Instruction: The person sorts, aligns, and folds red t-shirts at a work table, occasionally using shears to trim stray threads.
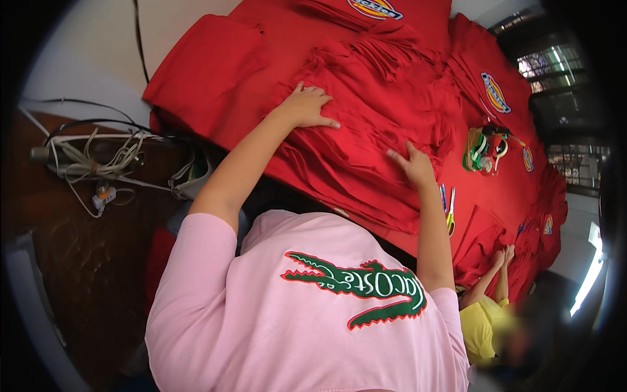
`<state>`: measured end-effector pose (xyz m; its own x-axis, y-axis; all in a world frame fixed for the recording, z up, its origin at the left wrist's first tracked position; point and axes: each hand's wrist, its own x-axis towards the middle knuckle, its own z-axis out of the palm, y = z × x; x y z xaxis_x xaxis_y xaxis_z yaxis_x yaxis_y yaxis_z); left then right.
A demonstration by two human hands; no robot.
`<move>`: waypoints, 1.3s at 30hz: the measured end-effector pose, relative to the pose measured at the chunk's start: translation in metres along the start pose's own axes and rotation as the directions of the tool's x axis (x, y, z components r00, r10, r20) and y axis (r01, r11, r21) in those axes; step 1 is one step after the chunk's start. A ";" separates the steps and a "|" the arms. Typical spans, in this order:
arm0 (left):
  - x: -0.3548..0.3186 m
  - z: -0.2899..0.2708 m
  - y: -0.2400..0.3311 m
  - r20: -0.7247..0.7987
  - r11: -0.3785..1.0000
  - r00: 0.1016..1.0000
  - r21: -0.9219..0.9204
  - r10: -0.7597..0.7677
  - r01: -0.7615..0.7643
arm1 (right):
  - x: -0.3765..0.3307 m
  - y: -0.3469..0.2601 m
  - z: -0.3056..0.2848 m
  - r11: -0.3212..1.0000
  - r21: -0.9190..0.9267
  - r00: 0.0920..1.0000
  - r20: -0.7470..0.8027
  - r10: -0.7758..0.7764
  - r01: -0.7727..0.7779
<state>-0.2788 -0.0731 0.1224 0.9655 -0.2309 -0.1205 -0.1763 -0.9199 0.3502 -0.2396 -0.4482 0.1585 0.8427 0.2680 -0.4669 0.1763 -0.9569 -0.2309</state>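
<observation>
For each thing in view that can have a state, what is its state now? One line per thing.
Left hand: open, flat on the red cloth.
Right hand: fingers spread, resting on the cloth.
Red cloth stack: many layers, rumpled under the hands.
Scissors: lying on the cloth, blades look closed.
Cables: tangled, lying beside the table.
Co-worker's hands: both resting on the cloth edge.
</observation>
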 end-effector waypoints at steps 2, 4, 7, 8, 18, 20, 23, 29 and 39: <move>-0.016 -0.001 0.004 0.106 0.996 0.990 0.000 0.088 -0.089 | -0.041 0.015 0.023 0.967 -0.136 0.959 -0.157 -0.235 0.215; -0.051 0.002 0.008 0.169 0.983 0.970 0.027 0.173 -0.180 | -0.089 0.018 0.039 0.933 -0.198 0.914 -0.221 -0.340 0.300; -0.112 0.012 0.021 0.165 0.945 0.957 0.189 0.238 -0.267 | -0.121 0.052 0.075 0.954 -0.243 0.920 -0.306 -0.247 0.175; -0.126 0.019 0.025 0.156 0.925 0.957 0.256 0.245 -0.279 | -0.127 0.056 0.085 0.954 -0.254 0.901 -0.357 -0.246 0.160; -0.201 0.095 0.045 -0.361 0.950 0.925 0.313 0.116 0.003 | -0.200 0.045 0.145 0.978 -0.129 0.880 -0.430 -0.202 0.161; -0.243 0.117 0.044 -0.343 0.974 0.939 0.200 -0.036 0.110 | -0.240 0.051 0.169 0.984 -0.046 0.904 -0.391 -0.176 0.172; -0.337 0.170 0.022 -0.128 0.929 0.922 0.016 -0.365 0.370 | -0.289 0.081 0.211 0.995 0.092 0.996 0.079 0.029 -0.036; -0.335 0.127 0.001 -0.431 0.803 0.680 -0.371 -0.594 0.466 | -0.263 0.193 0.217 0.605 0.791 0.794 -0.426 0.433 0.094; -0.184 0.108 -0.010 -0.389 0.706 0.628 -0.588 -0.674 0.394 | -0.122 0.135 0.200 0.885 0.466 0.813 -0.513 0.274 -0.004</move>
<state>-0.4751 -0.0551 0.0410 0.7997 0.5983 0.0493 0.3690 -0.5546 0.7458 -0.4205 -0.5882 0.0136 0.9948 -0.1020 -0.0049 -0.0845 -0.7952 -0.6004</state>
